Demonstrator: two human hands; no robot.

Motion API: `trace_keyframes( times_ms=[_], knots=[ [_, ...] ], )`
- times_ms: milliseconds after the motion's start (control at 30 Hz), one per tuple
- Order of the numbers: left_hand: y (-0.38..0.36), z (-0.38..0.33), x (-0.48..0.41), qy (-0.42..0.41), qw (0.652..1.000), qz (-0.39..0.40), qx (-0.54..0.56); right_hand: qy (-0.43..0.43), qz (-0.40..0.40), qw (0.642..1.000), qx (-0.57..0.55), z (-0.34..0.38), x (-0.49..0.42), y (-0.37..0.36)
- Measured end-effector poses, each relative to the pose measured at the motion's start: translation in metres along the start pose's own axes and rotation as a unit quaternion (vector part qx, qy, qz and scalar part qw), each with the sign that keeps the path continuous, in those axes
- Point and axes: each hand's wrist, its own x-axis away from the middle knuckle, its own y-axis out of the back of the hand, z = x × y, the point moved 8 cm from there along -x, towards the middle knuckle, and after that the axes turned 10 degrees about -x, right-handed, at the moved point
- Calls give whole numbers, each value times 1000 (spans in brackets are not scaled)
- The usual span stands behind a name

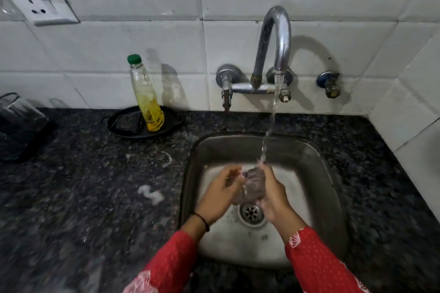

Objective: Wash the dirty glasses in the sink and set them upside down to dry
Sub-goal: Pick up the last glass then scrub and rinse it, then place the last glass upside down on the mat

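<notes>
The sink (309,162) sits in the counter (83,185), right of its middle. Behind it, on the wall, the tap (278,38) arches over the basin. 2 hands, the left hand (222,194) and the right hand (273,195), meet above the drain (252,212) with a glass (254,184) between them. Left of the sink, against the wall, a bottle (146,95) stands on a dish (123,123). At the far left another glass (20,114) stands on the counter; a socket (40,2) is on the wall above.

White tiled wall (142,38) w/ grey grout runs across the back, turning a corner at far right. White socket plate (39,2) fixed upper left, black strip along its top. Dark speckled granite surface (83,185) below, w/ wet smears and a bit of white foam (151,194). Light is dim and cool; hard shadows fall rightward on the tiles.
</notes>
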Motion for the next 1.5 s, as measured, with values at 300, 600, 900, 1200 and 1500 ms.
trace_keyframes(
  times_ms=[300,600,900,1200,1500],
  knots=[
    [23,25,66,10,996,-74,37,-208,30,977,-32,-99,31,-10],
    [86,33,91,1,985,-150,84,124,25,932,339,-52,42,-36],
    [229,42,93,-24,980,-181,74,206,331,821,417,-89,97,-204],
    [437,100,70,-26,965,-254,53,350,318,780,409,-152,98,-433],
    [592,172,21,5,947,-320,4,301,383,804,341,-232,50,-606]
  ],
)
